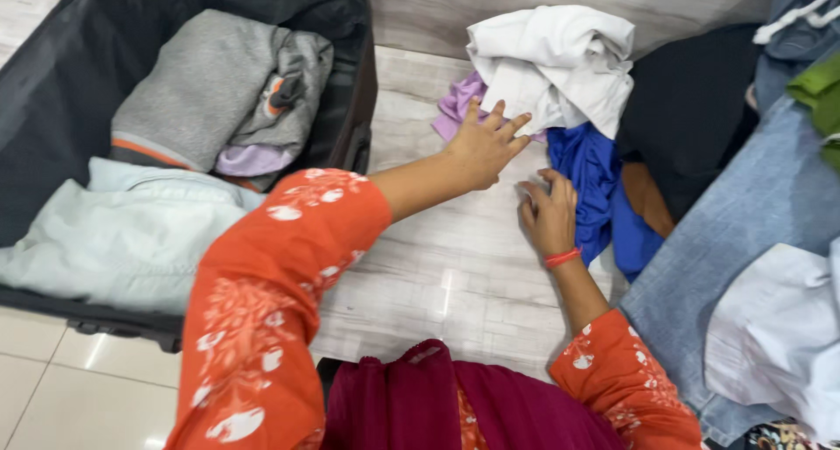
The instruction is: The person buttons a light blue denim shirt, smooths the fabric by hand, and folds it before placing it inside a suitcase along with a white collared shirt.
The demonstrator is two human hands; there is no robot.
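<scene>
Beyond left hand [484,146], white garment [554,65]; right hand [547,214] seemingly touches blue cloth [591,183].

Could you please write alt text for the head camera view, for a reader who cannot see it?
A person in orange sleeves reaches the left hand to a white garment atop a clothes pile, the right hand touching a blue garment. An open dark suitcase with folded clothes lies to the left.

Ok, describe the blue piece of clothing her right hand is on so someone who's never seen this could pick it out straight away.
Start at the open dark suitcase on the left, then look right across the pale floor to the heap of loose clothes. The blue garment lies crumpled at the heap's near edge, under the right hand. It is the only vivid royal blue piece, below the white garment and beside the lilac one.
</scene>
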